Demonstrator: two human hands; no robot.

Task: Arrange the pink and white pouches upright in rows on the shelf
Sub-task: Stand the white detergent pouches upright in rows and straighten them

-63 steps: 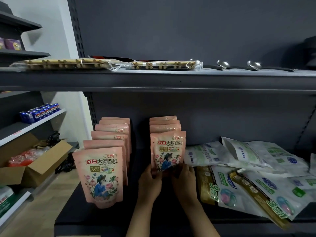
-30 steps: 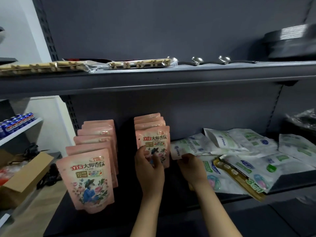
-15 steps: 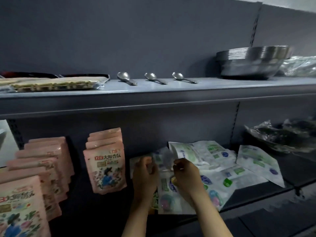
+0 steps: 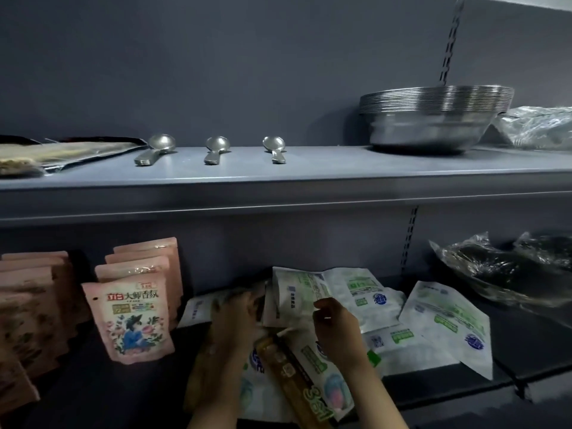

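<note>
Grey metal shelf (image 4: 93, 394) holds glossy pink pouches (image 4: 133, 320) standing in rows at left. Crinkly white pouches (image 4: 445, 323) lie flat in a heap; left hand (image 4: 232, 323) rests blurred among them, grip unclear, while right hand (image 4: 335, 328) pinches one's edge.

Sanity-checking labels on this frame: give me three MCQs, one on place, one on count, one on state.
1. Where is the stack of steel bowls?
A. upper shelf, right
B. lower shelf, left
C. floor

2. How many spoons lie on the upper shelf?
A. one
B. three
C. five

3. How do the white pouches lie?
A. upright in rows
B. flat in a loose pile
C. boxed

Key: 1 A, the stack sits at the right of the upper shelf. 2 B, three lie side by side. 3 B, they overlap flat while the pink pouches stand.
</note>
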